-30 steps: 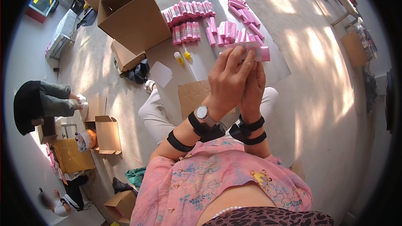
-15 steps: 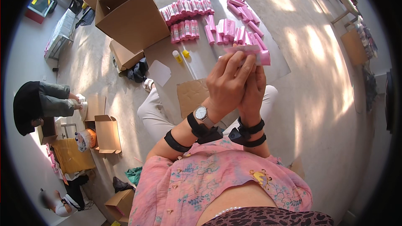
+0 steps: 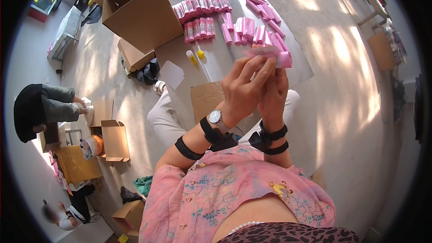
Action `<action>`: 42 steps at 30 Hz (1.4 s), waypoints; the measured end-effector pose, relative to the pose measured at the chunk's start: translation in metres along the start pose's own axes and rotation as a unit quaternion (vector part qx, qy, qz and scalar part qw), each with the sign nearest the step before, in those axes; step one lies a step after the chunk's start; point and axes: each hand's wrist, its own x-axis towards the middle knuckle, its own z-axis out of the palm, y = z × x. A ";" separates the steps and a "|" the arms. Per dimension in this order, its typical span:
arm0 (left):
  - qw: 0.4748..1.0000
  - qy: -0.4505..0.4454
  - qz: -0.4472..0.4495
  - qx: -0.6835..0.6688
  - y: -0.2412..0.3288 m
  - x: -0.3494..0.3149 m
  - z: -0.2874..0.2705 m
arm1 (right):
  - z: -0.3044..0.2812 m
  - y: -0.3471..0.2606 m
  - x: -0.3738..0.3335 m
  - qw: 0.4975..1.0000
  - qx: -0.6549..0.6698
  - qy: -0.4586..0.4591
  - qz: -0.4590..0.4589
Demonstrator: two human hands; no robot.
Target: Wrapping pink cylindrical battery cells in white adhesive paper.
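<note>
My left hand (image 3: 245,85), with a watch at its wrist, and my right hand (image 3: 275,92) are together above the near right part of the low table. Both are closed around a pink roll (image 3: 285,59). A pale pink strip (image 3: 264,51) lifts off beside it, between the fingertips. The fingers partly hide the roll. Beyond my hands lie several plain pink rolls (image 3: 245,28). Farther left, rows of pink rolls with labels (image 3: 199,29) stand close together. A glue stick (image 3: 191,57) lies left of my hands, with its yellow cap (image 3: 200,54) next to it.
A large open cardboard box (image 3: 139,18) stands at the table's far left edge. White paper (image 3: 172,74) and a cardboard piece (image 3: 205,100) lie near my knees. One person (image 3: 54,103) stands at left; another (image 3: 67,218) is at lower left. A wooden table (image 3: 360,0) stands far right.
The strip at my fingertips has shifted and now sticks up at more of an angle from the roll. Both hands stay almost in the same place.
</note>
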 end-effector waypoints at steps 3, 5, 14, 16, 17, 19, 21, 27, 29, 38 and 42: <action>1.000 -0.007 -0.007 -0.015 0.001 0.002 -0.001 | -0.011 0.007 0.001 0.999 0.015 -0.025 -0.016; 1.000 -0.011 -0.005 -0.013 0.000 0.000 0.002 | -0.013 0.010 0.000 0.999 0.024 -0.018 -0.016; 0.999 -0.021 -0.027 0.015 0.005 -0.003 0.011 | -0.011 0.012 0.002 0.999 -0.013 0.035 -0.018; 0.999 -0.025 -0.038 0.019 0.007 -0.004 0.012 | -0.009 0.010 0.001 0.999 -0.012 0.047 -0.011; 0.999 -0.021 -0.037 0.026 0.006 -0.005 0.012 | -0.010 0.010 0.002 0.999 -0.014 0.043 -0.010; 0.999 -0.017 -0.038 0.033 0.006 -0.005 0.014 | -0.012 0.011 0.002 0.999 -0.016 0.039 -0.009; 0.998 -0.003 -0.035 0.052 0.005 -0.006 0.017 | -0.014 0.013 0.001 0.999 -0.021 0.050 -0.004; 0.998 -0.009 -0.036 0.043 0.003 -0.011 0.020 | -0.013 0.016 0.002 0.998 0.003 0.064 0.015; 0.998 -0.023 -0.036 0.056 0.004 -0.010 0.017 | -0.016 0.020 0.002 0.997 0.005 0.069 0.016; 0.997 -0.033 -0.033 0.067 -0.002 -0.019 0.022 | -0.016 0.018 0.004 0.996 -0.019 0.080 0.025; 0.996 -0.042 -0.045 0.071 0.001 -0.017 0.022 | -0.018 0.015 0.004 0.997 -0.021 0.067 0.027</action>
